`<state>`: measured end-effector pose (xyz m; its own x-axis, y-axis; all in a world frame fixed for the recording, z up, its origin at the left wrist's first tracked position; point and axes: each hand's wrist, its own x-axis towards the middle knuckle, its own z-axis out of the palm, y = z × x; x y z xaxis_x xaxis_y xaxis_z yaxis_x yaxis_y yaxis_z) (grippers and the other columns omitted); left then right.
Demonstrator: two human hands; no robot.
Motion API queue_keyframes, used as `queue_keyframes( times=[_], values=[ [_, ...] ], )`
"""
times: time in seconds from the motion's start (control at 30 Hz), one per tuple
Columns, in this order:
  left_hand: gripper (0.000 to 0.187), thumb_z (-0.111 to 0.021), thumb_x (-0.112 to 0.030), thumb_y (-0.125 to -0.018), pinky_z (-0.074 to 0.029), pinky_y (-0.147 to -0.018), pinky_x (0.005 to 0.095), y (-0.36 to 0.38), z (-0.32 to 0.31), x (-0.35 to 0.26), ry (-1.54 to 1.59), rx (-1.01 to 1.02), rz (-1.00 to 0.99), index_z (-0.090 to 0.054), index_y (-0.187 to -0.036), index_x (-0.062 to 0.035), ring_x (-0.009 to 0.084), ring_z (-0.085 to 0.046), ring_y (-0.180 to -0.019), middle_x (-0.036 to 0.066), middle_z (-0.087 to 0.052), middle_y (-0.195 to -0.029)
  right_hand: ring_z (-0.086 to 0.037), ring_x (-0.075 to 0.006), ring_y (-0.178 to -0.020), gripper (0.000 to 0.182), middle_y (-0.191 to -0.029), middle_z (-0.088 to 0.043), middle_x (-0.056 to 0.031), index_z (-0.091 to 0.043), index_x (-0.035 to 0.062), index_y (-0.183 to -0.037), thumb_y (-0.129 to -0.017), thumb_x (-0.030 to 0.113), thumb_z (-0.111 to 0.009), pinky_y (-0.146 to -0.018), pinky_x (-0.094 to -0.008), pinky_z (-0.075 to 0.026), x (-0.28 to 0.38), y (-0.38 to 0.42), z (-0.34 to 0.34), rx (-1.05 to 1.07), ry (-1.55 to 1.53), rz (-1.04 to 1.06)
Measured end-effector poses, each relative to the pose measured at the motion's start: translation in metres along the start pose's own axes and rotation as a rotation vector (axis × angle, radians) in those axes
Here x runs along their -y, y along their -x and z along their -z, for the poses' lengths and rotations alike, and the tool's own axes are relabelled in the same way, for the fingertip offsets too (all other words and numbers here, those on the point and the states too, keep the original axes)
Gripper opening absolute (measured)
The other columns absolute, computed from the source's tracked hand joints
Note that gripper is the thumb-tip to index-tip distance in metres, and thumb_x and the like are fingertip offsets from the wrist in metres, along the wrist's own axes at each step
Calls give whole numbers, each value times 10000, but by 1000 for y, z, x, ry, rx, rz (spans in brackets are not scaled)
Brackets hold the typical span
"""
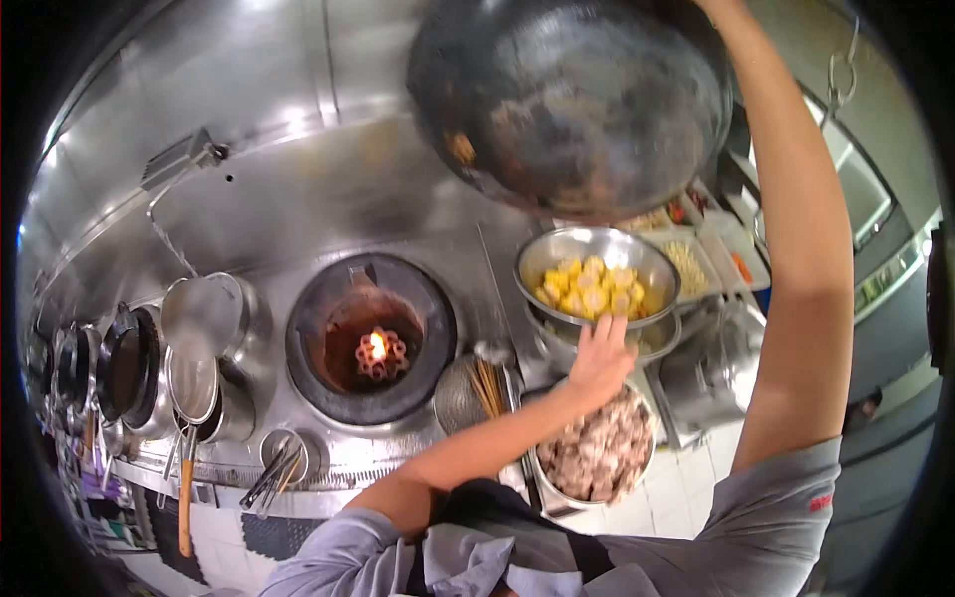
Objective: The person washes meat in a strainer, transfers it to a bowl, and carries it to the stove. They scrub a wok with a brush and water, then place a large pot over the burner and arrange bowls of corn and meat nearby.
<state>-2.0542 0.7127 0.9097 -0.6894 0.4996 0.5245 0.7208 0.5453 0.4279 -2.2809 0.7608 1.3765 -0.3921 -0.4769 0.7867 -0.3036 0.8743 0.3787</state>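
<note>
In the head view, the left hand (603, 362) reaches in from the lower middle of the frame to the steel bowl (652, 261) right of centre, its fingertips at the bowl's near rim, just below the yellow corn pieces (589, 287); the fingers are extended rather than clenched, though I cannot tell whether they grasp the rim, since the thumb is hidden. The bowl lies beyond those fingers, partly over a second bowl (668, 336), and the corn sits inside it, near the fingertips. The right arm rises along the right side to the top edge, where the right hand (718, 6) is almost wholly cut off, so I cannot tell how its fingers are set; it is beside the rim of the large black wok (587, 104), which fills the upper middle of the frame. Below the left hand, a round container (546, 484) holds chunks of meat (602, 453). At left of centre, a flame (377, 346) burns inside the round burner (438, 318), with a bamboo brush (486, 386) to its lower right. Food trays (738, 239) stand right of the bowl, and a wooden handle (186, 502) shows at lower left
</note>
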Motion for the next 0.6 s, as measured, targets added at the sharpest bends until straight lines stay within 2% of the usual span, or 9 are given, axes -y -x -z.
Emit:
queue_keyframes(
  times=[0.1, 0.17, 0.27, 0.3, 0.37, 0.43, 0.5, 0.53, 0.6],
  values=[
    [235, -776, -257, -777, -430, -954, 550, -4, 0, 5, 28, -71, -18, -746, -909, -65, 381, -435, -1247, 227, -486, -1317, -689, -375, -754, 267, -816, -697, -282, -709, -64, -893, -887, 171, -581, -730, -445, -548, 121, 74, 77, 122, -355, 214],
    [265, -805, -275, -750, -449, -930, 521, -8, -2, 8, -7, -71, -6, -752, -909, -70, 377, -435, -1239, 210, -492, -1283, -672, -307, -695, 306, -768, -696, -195, -716, -30, -947, -960, 250, -593, -676, -429, -532, 182, 139, 130, 611, -574, -75],
    [282, -821, -273, -726, -462, -908, 495, -11, 3, 11, -19, -43, -33, -761, -918, -75, 367, -439, -1225, 189, -493, -1249, -631, -369, -663, 366, -724, -639, -227, -708, -28, -896, -938, 330, -648, -628, -449, -483, 173, 263, 96, 711, -716, -436],
    [284, -824, -264, -721, -462, -905, 494, -11, 4, 13, -2, -47, -53, -763, -925, -77, 366, -440, -1223, 187, -492, -1244, -604, -422, -667, 372, -707, -615, -240, -703, -27, -858, -918, 339, -678, -617, -472, -462, 167, 304, 84, 704, -782, -716],
    [290, -831, -246, -710, -462, -899, 493, -9, 5, 17, 34, -66, -84, -769, -940, -82, 364, -441, -1218, 181, -490, -1232, -686, -288, -618, 366, -623, -636, -151, -727, -39, -935, -961, 321, -667, -525, -386, -523, 103, 407, 41, 447, -217, -690],
    [299, -837, -225, -701, -464, -907, 489, -9, 2, 20, 9, -68, -116, -771, -958, -87, 369, -438, -1229, 187, -486, -1253, -691, -219, -591, 407, -611, -622, -87, -705, -37, -1080, -987, 355, -645, -481, -365, -552, 85, 471, 27, 376, -299, -1207],
    [315, -845, -191, -700, -465, -935, 497, -9, 9, 21, -26, -29, -133, -772, -989, -93, 375, -433, -1248, 196, -481, -1286, -679, -332, -593, 685, -1036, -594, -250, -451, -38, -1420, -985, 461, -626, -521, -505, -622, 90, 512, 11, 357, -855, -1728],
    [313, -845, -190, -704, -465, -943, 500, -7, 11, 21, -13, -24, -143, -771, -991, -90, 375, -434, -1248, 197, -478, -1292, -683, -441, -831, 770, -1268, -468, -340, -345, -27, -1481, -967, 463, -645, -621, -570, -629, 93, 525, 1, 440, -994, -1850],
    [311, -845, -189, -712, -464, -958, 504, -7, 17, 23, -2, -17, -167, -769, -994, -84, 375, -434, -1249, 199, -473, -1304, -586, -533, -1094, 744, -1356, -403, -367, -323, -4, -1480, -946, 395, -652, -781, -676, -584, 97, 537, -16, 333, -1340, -1937]
  ],
)
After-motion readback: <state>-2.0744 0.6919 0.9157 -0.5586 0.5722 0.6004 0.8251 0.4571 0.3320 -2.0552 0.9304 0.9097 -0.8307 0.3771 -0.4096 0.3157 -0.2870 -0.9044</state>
